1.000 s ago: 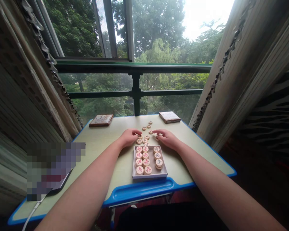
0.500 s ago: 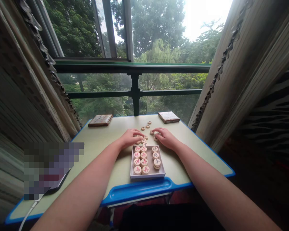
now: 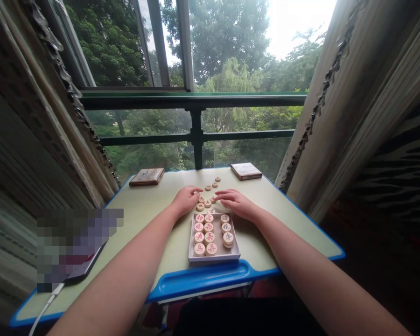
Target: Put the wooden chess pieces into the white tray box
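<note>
Round wooden Chinese chess pieces (image 3: pixel 207 203) lie in a loose cluster on the table between my two hands. On the cluster's left side is my left hand (image 3: pixel 188 199), palm down, fingers stretched out beside a piece (image 3: pixel 201 199) and holding nothing visible. From the right, my right hand (image 3: pixel 235 201) reaches in with extended fingers, its fingertips at a piece (image 3: pixel 213 199); the space under its palm is hidden. Just nearer than the hands sits a shallow white box (image 3: pixel 215 259). Red-marked pieces (image 3: pixel 209 238) fill two columns at its left, and dark-marked ones (image 3: pixel 227 237) are stacked along its right.
Three pieces (image 3: pixel 214 185) lie farther back on the table (image 3: pixel 154 212). Flat boxes stand at the back left (image 3: pixel 147 177) and back right (image 3: pixel 246 171). A blurred device with a white cable (image 3: pixel 44 311) is at left. A blue trough (image 3: pixel 205 277) edges the front.
My left hand has drawn back left, uncovering pieces. My right hand has shifted left, fingers now pointing into the cluster; two pieces formerly by its fingers no longer show there.
</note>
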`<state>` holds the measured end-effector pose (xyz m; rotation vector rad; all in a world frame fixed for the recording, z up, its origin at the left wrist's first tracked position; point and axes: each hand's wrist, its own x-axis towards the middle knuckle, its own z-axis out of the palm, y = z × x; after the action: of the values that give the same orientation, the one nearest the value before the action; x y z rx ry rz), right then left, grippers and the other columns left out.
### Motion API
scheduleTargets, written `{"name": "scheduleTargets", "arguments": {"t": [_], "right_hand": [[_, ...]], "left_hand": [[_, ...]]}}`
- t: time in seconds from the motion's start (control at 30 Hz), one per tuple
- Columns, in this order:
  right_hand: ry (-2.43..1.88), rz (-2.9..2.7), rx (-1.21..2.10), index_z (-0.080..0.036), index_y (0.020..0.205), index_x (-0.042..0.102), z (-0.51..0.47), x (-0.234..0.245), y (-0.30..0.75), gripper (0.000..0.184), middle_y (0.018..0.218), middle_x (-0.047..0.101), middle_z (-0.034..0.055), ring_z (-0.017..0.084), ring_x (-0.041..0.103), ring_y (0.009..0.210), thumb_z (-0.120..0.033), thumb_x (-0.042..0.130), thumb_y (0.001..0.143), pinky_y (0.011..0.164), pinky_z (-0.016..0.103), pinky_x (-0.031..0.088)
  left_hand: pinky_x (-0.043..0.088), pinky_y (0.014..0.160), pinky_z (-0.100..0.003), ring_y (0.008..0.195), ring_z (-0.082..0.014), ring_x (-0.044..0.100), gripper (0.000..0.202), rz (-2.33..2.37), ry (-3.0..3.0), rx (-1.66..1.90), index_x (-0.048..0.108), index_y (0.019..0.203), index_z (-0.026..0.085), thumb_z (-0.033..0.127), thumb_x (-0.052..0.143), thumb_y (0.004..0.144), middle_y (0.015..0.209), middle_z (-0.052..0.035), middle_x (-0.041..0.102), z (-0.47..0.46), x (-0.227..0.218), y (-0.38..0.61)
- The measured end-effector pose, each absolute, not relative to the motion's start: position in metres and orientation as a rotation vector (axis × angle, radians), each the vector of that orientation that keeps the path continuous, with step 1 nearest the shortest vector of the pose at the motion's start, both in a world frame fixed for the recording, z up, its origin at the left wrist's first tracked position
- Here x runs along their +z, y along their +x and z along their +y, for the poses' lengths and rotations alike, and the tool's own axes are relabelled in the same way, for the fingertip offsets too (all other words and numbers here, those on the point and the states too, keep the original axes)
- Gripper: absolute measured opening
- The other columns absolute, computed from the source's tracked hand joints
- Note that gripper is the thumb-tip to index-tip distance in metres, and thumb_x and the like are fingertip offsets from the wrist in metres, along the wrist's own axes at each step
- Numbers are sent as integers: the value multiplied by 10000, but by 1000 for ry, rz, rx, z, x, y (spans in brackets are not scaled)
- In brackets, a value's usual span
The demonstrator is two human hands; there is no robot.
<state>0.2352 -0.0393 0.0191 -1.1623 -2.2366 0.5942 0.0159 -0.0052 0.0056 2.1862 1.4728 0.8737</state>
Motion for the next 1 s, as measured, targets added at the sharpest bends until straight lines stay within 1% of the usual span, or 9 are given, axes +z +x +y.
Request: {"name": "scheduleTargets", "arguments": {"t": [0.13, 0.27, 0.33, 0.43, 0.6, 0.7, 0.87, 0.93, 1.0], "right_hand": [[-1198, -2298, 703, -288, 948, 729, -46, 25, 233, 275, 1319, 516, -5, 263, 334, 1264, -319, 476, 844, 1086, 467, 207], [-1220, -2276, 685, -274, 919, 738, -45, 23, 233, 265, 1293, 531, 18, 262, 342, 1256, -339, 493, 843, 1078, 452, 220], [-1211, -2247, 622, -257, 917, 738, -41, 20, 233, 255, 1245, 564, 40, 251, 399, 1215, -318, 502, 840, 1062, 434, 250], [-1204, -2191, 501, -232, 907, 735, -35, 16, 235, 243, 1154, 615, 59, 236, 481, 1130, -287, 508, 837, 1026, 419, 296], [-1212, -2149, 433, -199, 884, 729, -30, 13, 237, 246, 1062, 658, 70, 224, 537, 1039, -311, 514, 841, 977, 388, 338], [-1232, -2154, 429, -199, 877, 730, -31, 14, 240, 251, 1034, 670, 64, 221, 543, 1027, -325, 516, 844, 964, 367, 345], [-1252, -2144, 416, -186, 875, 731, -34, 17, 241, 260, 1020, 675, 72, 219, 542, 1014, -323, 512, 852, 951, 364, 355], [-1247, -2147, 409, -185, 854, 731, -34, 18, 239, 248, 1012, 675, 76, 220, 546, 1003, -316, 521, 846, 944, 373, 361], [-1221, -2136, 391, -187, 834, 728, -35, 18, 238, 224, 998, 673, 77, 216, 554, 985, -304, 537, 834, 932, 373, 372]], "left_hand": [[301, 1057, -321, 1191, -191, 476, 413, 1400, 2302, 899, 613, 1147, 138, 301, 356, 867, 1250, -89, 576, 6, 3, 24], [252, 1073, -383, 1261, -227, 400, 473, 1435, 2265, 744, 557, 1233, 194, 391, 277, 906, 1322, -51, 521, 8, 2, 33], [266, 1055, -411, 1241, -255, 417, 489, 1491, 2258, 688, 587, 1196, 242, 464, 265, 901, 1277, -31, 562, 7, 2, 34], [330, 1007, -377, 1171, -244, 479, 500, 1543, 2299, 708, 626, 1133, 252, 489, 253, 898, 1195, -35, 614, 6, 2, 31], [395, 953, -304, 1040, -206, 555, 389, 1720, 2338, 692, 679, 1032, 191, 349, 364, 866, 1074, -79, 627, 10, -1, 18], [395, 957, -273, 1020, -203, 572, 328, 1805, 2343, 684, 681, 1011, 161, 254, 433, 818, 1073, -101, 613, 12, -2, 9], [438, 880, -313, 961, -230, 593, 218, 1878, 2269, 635, 659, 929, 176, 203, 501, 782, 993, -98, 661, 9, 2, 2], [457, 841, -331, 904, -227, 602, 190, 1852, 2220, 722, 643, 913, 164, 212, 556, 751, 976, -102, 658, 4, 5, 4], [479, 797, -331, 848, -207, 607, 265, 1748, 2117, 900, 622, 968, 141, 208, 609, 711, 978, -106, 647, -2, 9, 8]]}}
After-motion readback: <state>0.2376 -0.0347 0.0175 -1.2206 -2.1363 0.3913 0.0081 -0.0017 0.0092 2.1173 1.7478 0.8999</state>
